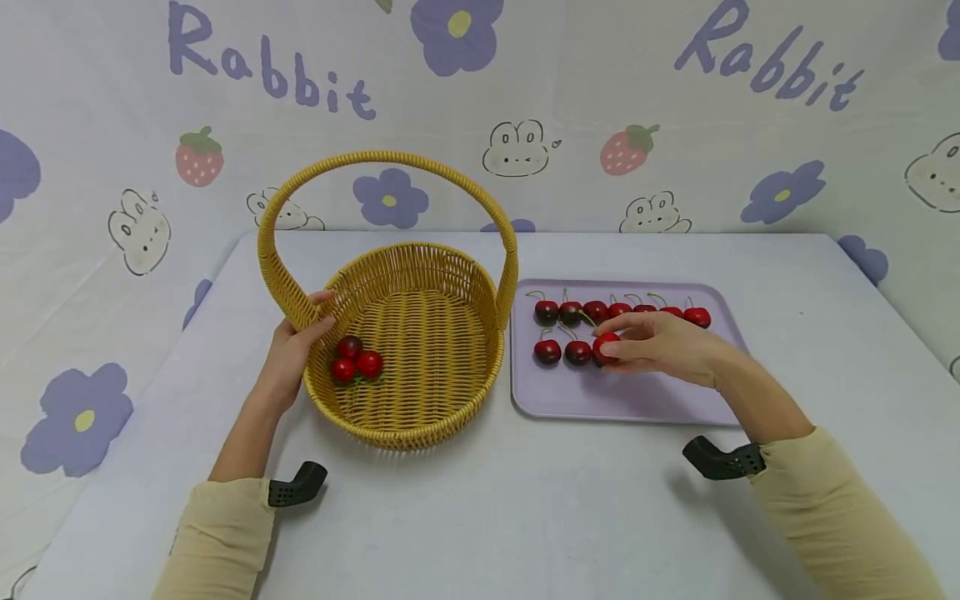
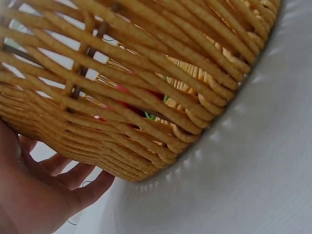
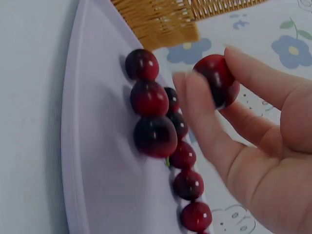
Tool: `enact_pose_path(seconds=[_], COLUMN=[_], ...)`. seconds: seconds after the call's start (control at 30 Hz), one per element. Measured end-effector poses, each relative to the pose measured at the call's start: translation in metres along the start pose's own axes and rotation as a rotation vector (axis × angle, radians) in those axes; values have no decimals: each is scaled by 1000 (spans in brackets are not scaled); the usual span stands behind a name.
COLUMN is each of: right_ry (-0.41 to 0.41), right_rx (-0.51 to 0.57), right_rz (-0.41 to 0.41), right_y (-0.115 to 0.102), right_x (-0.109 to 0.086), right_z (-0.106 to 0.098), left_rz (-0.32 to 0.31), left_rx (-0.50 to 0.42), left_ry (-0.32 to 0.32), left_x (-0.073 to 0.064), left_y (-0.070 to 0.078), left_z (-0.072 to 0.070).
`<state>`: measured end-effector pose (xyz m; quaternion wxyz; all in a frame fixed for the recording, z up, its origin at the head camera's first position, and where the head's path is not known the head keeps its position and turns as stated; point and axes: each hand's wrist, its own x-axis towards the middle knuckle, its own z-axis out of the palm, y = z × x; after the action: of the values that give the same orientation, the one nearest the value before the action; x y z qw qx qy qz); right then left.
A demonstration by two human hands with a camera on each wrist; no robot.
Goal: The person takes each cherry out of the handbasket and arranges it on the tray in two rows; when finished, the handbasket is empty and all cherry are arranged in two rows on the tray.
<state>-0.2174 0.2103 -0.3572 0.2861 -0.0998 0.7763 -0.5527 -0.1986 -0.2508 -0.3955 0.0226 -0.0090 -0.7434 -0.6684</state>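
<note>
A yellow wicker basket [image 1: 420, 437] with a tall arched handle stands on the table, left of centre. My left hand [image 1: 288, 354] grips its left side by the foot of the handle; the left wrist view shows those fingers [image 2: 95, 187] against the woven wall. Three red cherries [image 1: 368, 363] lie inside, near that side. Over a lilac tray [image 1: 630, 404] at the right, my right hand [image 1: 652, 343] pinches a dark red cherry [image 3: 218, 80] between thumb and fingertips, raised above the others. Beneath it on the tray sit two rows of cherries [image 1: 547, 352], the far row partly hidden by the hand.
The white table [image 1: 480, 517] runs in front of the basket and tray. A patterned cloth [image 1: 570, 100] hangs behind. The basket's handle [image 1: 386, 157] arches high, its right foot close to the tray's left edge. Black wrist mounts [image 1: 298, 485] sit on both sleeves.
</note>
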Motion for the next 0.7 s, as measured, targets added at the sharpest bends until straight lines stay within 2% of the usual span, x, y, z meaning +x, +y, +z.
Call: enact_pose_path(seconds=[0.13,0.23,0.47,0.7], right_ry=[61,100,136,187], right_rx=[-97,-129,-81,-106], right_rz=[16,18,33,88], right_y=[5,10,20,28], right_x=[-4,-7,-10,-5], right_z=[-7,-12,-20,-22], left_rz=[4,3,1,-8], left_rx=[-1,0,0,2], left_ry=[-2,-3,-1,5], left_x=[0,0,1,0], left_y=[0,1,2,1], left_z=[0,0,1,1])
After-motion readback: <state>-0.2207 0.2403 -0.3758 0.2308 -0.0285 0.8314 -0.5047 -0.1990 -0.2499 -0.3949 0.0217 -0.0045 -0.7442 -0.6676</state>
